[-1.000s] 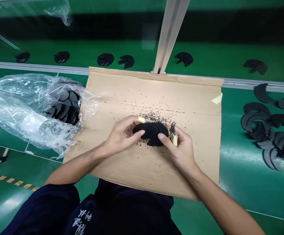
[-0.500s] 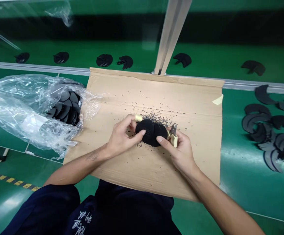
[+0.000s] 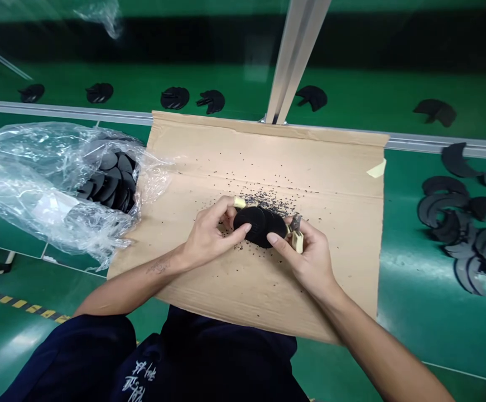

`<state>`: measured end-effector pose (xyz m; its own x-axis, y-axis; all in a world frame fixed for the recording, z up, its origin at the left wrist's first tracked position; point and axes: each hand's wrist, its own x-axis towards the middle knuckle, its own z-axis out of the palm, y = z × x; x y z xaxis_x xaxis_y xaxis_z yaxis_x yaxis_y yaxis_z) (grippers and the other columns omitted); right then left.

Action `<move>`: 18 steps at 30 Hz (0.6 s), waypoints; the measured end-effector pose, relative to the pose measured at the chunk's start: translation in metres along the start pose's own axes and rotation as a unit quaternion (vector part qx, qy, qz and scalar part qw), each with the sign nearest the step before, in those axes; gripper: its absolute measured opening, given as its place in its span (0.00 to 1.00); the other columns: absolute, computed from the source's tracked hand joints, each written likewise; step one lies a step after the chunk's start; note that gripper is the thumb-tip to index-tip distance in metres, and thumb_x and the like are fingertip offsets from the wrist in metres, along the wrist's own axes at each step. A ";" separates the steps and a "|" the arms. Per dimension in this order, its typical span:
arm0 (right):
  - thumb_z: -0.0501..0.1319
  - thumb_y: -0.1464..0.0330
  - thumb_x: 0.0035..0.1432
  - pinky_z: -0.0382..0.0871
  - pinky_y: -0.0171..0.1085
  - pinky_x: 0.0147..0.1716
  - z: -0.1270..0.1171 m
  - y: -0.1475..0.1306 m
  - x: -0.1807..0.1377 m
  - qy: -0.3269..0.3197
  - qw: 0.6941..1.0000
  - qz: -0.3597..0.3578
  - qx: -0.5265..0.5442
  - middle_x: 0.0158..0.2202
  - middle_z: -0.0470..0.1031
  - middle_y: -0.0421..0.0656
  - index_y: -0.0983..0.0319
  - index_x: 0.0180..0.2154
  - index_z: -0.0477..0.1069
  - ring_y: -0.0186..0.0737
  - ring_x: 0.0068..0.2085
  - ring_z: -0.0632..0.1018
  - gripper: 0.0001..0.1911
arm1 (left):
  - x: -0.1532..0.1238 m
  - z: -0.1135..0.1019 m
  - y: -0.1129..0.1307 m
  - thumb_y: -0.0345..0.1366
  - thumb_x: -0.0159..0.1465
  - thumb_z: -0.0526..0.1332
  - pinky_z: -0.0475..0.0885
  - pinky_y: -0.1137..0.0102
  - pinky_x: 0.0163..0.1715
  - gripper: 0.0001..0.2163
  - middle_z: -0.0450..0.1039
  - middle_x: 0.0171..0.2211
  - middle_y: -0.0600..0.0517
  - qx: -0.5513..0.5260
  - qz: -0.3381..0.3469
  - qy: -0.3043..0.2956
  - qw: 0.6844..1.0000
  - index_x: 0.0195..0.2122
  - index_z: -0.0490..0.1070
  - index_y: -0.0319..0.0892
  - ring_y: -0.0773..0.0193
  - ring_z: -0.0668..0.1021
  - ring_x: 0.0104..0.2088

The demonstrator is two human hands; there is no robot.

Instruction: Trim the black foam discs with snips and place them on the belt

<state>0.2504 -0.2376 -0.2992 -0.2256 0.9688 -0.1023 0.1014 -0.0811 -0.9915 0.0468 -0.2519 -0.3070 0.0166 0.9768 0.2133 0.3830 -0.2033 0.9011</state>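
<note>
Several flat black discs [image 3: 253, 224], overlapping like a fanned stack, are held between my two hands above the cardboard. My left hand [image 3: 213, 226] pinches their left side, thumb on top; a yellow cover wraps one of its fingertips. With thumb on top, my right hand [image 3: 303, 248] grips the right side of the stack. Small cutting pliers [image 3: 297, 231] with pale yellow handles are tucked in that same hand, jaws pointing away from me. The undersides of the discs and some fingers are hidden. Small black bits [image 3: 268, 200] lie scattered just beyond the discs.
Under my hands lies a cardboard sheet [image 3: 226, 296]. To its left, a clear plastic bag [image 3: 33, 167] holds many black discs [image 3: 112, 181]. Curved black pieces [image 3: 443, 201] are piled on the green table at right. A metal post [image 3: 297, 61] rises at the far edge.
The view has shifted slightly. My hands keep nearly the same grip on the black discs, and the pliers stay in my right hand.
</note>
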 end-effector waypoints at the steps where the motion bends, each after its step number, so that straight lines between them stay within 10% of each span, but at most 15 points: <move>1: 0.71 0.53 0.56 0.54 0.33 0.22 0.000 0.000 0.000 0.000 1.000 -0.003 -0.003 0.22 0.57 0.32 0.59 0.31 0.66 0.30 0.22 0.57 0.19 | 0.000 0.000 0.000 0.33 0.61 0.68 0.68 0.78 0.28 0.10 0.69 0.29 0.57 -0.005 -0.011 -0.003 1.000 0.43 0.72 0.41 0.72 0.71 0.28; 10: 0.70 0.57 0.57 0.57 0.33 0.23 0.000 -0.001 -0.001 -0.013 0.999 -0.031 -0.005 0.23 0.59 0.33 0.59 0.29 0.66 0.29 0.23 0.58 0.18 | 0.002 0.003 -0.004 0.46 0.65 0.67 0.72 0.75 0.29 0.15 0.75 0.30 0.51 -0.184 -0.100 -0.086 0.974 0.38 0.77 0.36 0.68 0.75 0.30; 18: 0.69 0.57 0.60 0.70 0.36 0.27 -0.006 0.000 0.001 -0.001 0.992 -0.090 -0.088 0.28 0.72 0.38 0.59 0.36 0.73 0.35 0.27 0.72 0.12 | 0.004 -0.010 0.002 0.40 0.65 0.65 0.69 0.76 0.25 0.11 0.74 0.26 0.52 -0.066 -0.046 -0.100 0.992 0.34 0.79 0.36 0.70 0.72 0.26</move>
<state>0.2556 -0.2357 -0.2984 -0.2581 0.9632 0.0755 0.2262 0.1362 -0.9645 0.0386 -0.2490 -0.3002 0.1754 0.9826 0.0606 0.2665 -0.1067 0.9579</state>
